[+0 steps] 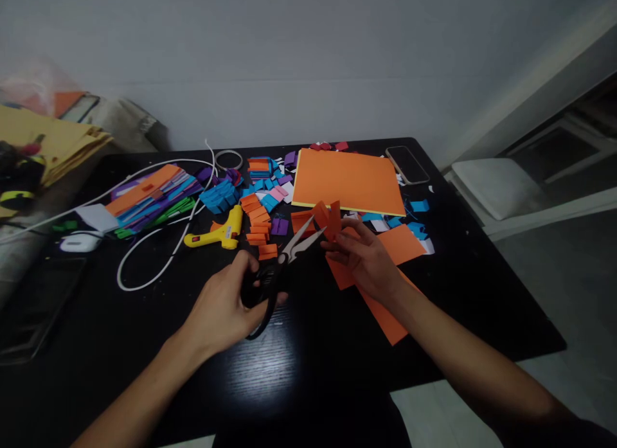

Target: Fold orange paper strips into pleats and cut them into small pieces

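Note:
My left hand (226, 303) grips the black handles of a pair of scissors (283, 259), whose blades are spread apart and point up and right. Pinched in the fingers of my right hand (369, 258) is a folded strip of orange paper (332, 222), close to the blade tips. Whether the blades touch it I cannot tell. Below and beside my right hand lie larger pieces of orange paper (385, 316). Several small folded orange pieces (255, 210) are left of the scissors, with a purple folded piece (279, 226) beside them.
A yellow glue gun (216, 234) and a looping white cable (123, 268) lie on the left. Behind my right hand is a stack of orange sheets (347, 178), with a phone (407, 164) at the back right. Stacked coloured strips (154, 197) lie at the back left of the black table (318, 371).

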Tool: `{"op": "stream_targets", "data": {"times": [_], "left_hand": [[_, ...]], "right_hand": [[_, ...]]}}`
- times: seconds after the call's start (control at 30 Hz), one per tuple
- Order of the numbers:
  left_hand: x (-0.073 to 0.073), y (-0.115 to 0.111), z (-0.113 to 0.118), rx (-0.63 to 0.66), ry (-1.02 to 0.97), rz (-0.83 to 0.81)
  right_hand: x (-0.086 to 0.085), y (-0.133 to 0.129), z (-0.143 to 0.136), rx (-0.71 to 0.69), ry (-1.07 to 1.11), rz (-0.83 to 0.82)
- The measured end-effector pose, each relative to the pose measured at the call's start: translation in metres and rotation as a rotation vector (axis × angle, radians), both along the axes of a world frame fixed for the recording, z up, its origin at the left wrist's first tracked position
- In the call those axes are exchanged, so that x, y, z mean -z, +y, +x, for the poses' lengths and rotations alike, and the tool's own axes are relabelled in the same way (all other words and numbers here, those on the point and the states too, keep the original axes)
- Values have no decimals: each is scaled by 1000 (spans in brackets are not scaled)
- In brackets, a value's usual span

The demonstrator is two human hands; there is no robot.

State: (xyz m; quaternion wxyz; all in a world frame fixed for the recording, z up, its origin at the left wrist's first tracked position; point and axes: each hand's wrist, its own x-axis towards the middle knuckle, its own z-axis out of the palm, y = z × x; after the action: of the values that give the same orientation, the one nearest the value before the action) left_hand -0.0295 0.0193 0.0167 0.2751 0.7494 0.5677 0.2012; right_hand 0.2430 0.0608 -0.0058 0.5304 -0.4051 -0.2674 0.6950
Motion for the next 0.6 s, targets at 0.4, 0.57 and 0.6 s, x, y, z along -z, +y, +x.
{"op": "stream_targets", "data": {"times": [0.4,0.57,0.6], "left_hand": [[3,0,-3,-2,128,168],[8,1,-3,7,118,131],[10,1,-3,16,112,134]], "right_hand": [[-2,-8,-4,9,-114,106],[-3,-14,-6,-15,-169,174],[-4,-15,-7,-16,-173,191]]}}
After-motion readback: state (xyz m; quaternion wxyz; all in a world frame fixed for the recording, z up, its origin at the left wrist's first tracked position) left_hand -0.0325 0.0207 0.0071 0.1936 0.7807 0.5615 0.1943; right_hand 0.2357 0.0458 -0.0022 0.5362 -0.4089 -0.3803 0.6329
